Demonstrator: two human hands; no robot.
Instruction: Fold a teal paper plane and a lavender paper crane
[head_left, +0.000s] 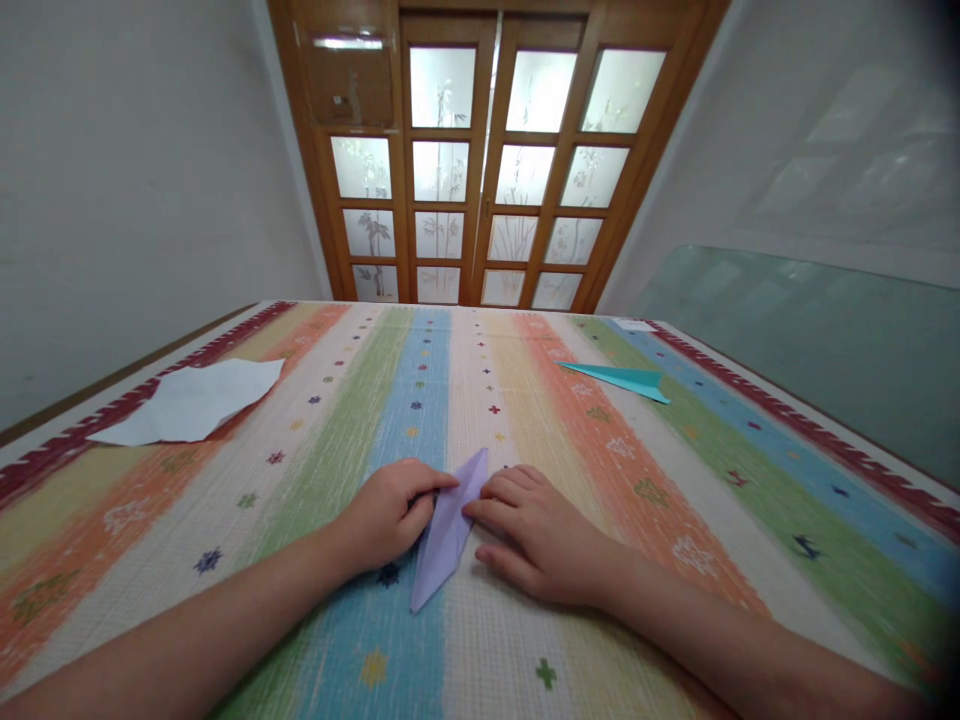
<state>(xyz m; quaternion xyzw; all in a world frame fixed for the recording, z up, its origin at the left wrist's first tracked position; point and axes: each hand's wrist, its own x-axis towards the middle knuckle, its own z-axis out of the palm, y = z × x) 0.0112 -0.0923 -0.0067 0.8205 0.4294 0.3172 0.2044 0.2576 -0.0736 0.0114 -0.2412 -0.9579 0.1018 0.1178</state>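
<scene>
A narrow, pointed piece of folded purple paper (450,535) lies on the striped tablecloth in front of me, its tip slanting away to the upper right. My left hand (390,512) grips its left edge, with the index finger on top and the thumb beside it. On the other side, my right hand (540,535) rests on the cloth, palm down. Its fingers are stretched out, the index fingertip touches the paper's right edge, and the thumb is apart from it.
A sheet of white paper (191,402) lies at the left on the tablecloth (315,640). To the right is a folded turquoise paper plane (619,378). A small white piece (634,325) lies at the far right edge. Wooden glass-paned doors (480,160) stand beyond the table.
</scene>
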